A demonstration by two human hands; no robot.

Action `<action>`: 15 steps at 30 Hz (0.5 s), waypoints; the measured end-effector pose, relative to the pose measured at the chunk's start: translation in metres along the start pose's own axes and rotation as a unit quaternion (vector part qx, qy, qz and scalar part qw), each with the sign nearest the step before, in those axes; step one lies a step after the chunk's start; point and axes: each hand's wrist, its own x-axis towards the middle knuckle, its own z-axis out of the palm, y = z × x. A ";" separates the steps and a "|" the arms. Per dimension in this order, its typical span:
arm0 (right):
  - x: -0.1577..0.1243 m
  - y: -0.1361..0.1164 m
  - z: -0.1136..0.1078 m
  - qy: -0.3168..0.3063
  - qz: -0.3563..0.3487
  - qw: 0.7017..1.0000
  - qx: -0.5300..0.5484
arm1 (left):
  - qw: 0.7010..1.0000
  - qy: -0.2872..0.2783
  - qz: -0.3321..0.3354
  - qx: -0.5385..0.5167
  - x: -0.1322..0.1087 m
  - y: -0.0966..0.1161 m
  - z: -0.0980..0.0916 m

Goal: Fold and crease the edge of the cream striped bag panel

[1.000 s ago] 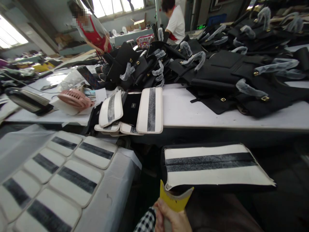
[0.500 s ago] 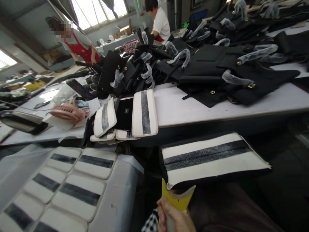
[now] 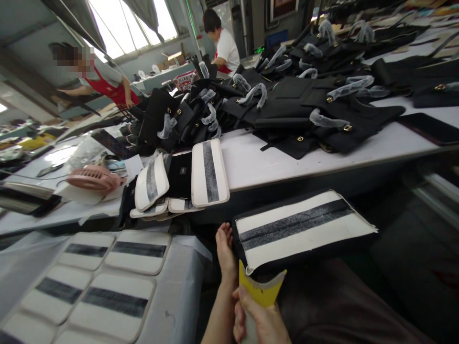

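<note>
A cream panel with a dark stripe [image 3: 296, 222] lies on black material above my lap, tilted up to the right. My left hand [image 3: 225, 248] is at its left edge, palm towards it, fingers loosely bent and apart from any clear grip. Below the panel's lower left corner, my right hand [image 3: 256, 315] is closed around the pale handle of a yellow tool [image 3: 263, 291]. The tool has a curved, notched front edge, and one tip is close to the panel corner.
Striped cream panels [image 3: 113, 301] lie on a covered surface at left. More panels [image 3: 210, 172] stack at the edge of a white table [image 3: 251, 167], near a pink fan [image 3: 95, 179]. Black bags [image 3: 301, 95] are heaped behind. Two people in red aprons stand beyond.
My left hand has come into view beside the panel's left edge. The view has shifted slightly right. My right hand still holds the yellow tool below the panel corner.
</note>
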 end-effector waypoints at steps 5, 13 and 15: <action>-0.002 -0.005 0.002 0.009 -0.019 0.997 -0.076 | 0.994 -0.073 0.065 -0.041 0.002 0.012 0.000; -0.014 -0.025 0.011 0.049 0.019 0.990 -0.130 | 0.994 -0.087 0.060 -0.015 0.000 0.013 -0.001; -0.017 -0.034 0.015 0.050 0.030 0.986 -0.155 | 0.995 -0.082 0.054 -0.018 -0.001 0.012 -0.002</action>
